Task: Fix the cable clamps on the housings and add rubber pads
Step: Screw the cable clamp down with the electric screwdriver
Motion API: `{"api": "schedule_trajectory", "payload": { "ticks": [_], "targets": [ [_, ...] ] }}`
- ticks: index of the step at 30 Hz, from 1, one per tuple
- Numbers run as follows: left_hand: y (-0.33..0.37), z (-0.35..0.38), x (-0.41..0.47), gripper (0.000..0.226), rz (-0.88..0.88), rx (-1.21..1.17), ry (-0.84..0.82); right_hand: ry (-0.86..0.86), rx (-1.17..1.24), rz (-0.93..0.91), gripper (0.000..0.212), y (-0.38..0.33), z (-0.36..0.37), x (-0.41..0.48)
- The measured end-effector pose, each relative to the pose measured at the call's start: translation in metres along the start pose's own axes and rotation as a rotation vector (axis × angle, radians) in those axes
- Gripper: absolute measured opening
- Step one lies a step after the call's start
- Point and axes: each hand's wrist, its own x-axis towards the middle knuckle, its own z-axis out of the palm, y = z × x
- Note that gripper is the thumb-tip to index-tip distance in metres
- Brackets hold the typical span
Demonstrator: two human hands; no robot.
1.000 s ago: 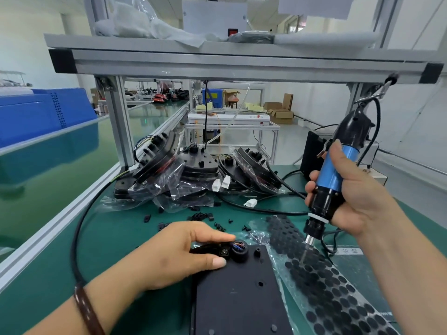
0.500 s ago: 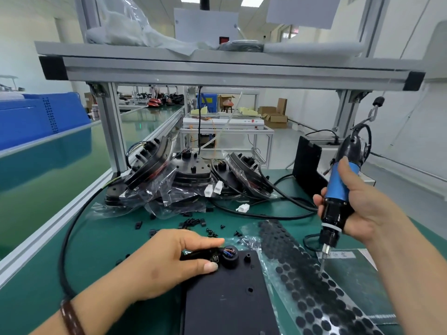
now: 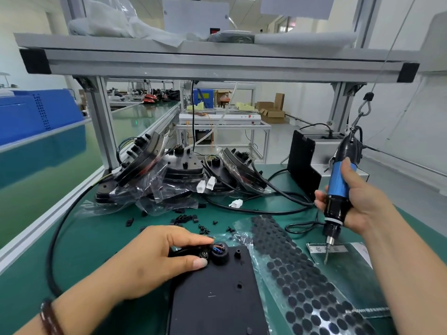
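**Clamp pinched in place, driver held off to the right**

A black housing (image 3: 217, 293) lies flat at the near edge of the green bench (image 3: 96, 238), about midway along it. At the housing's far left corner the left hand (image 3: 154, 259) pinches the small cable clamp (image 3: 204, 254) between thumb and forefinger. The clamp sits just beside a round black grommet (image 3: 219, 252) with coloured wires showing inside. A thick black cable (image 3: 52, 250) curves away from under that hand toward the bench's left edge.

The right hand (image 3: 360, 201) is wrapped firmly round a blue and black electric screwdriver (image 3: 338, 189), held nearly upright with the bit pointing down. The bit tip hangs near the bench's right side, over a pale label strip (image 3: 333, 249) and well apart from the clamp. Whether it touches the surface, I cannot tell.

Between housing and driver, a clear sheet of round black rubber pads (image 3: 302, 286) runs from mid-bench down toward the near right corner. One of its edges touches the housing's right side.

Loose black screws and clamps (image 3: 186, 218) are scattered just beyond the left hand. Further back, near the far left corner, more housings in clear plastic bags (image 3: 169, 180) are heaped with white connectors (image 3: 205, 184) dangling off them.
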Motion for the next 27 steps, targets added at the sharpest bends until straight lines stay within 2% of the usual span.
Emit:
{"api": "schedule_trajectory", "payload": {
  "ticks": [13, 19, 27],
  "targets": [
    [0.003, 0.001, -0.003, 0.035, -0.014, 0.039, 0.023, 0.009, -0.054, -0.116, 0.056, 0.013, -0.002, 0.019],
    [0.002, 0.0, -0.003, 0.036, -0.016, 0.039, 0.024, 0.117, -0.157, -0.147, 0.048, 0.014, -0.004, 0.018],
    [0.006, -0.001, -0.004, 0.039, -0.013, 0.045, 0.001, 0.219, -0.34, -0.235, 0.076, 0.016, -0.007, 0.014]
  ]
}}
